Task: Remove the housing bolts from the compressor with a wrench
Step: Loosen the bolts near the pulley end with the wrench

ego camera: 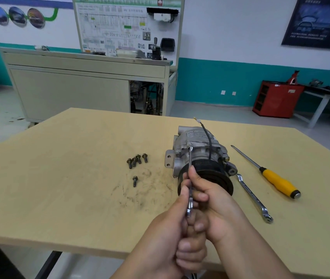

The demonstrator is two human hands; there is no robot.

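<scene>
The left hand (166, 228) and right hand (214, 200) are gripping the wrench (189, 160) (fingers curled). Its shaft is pointing away, onto a housing bolt (189, 145) atop the compressor (200, 143).

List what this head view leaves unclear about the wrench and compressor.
- Head view: the wrench tip on the compressor is too small to judge seating.
- Its handle: mostly covered by the left hand and right hand.
- The compressor's far side is hidden by its own body, so remaining bolts are uncountable.
- Markings on the spare wrench are blurred.
</scene>
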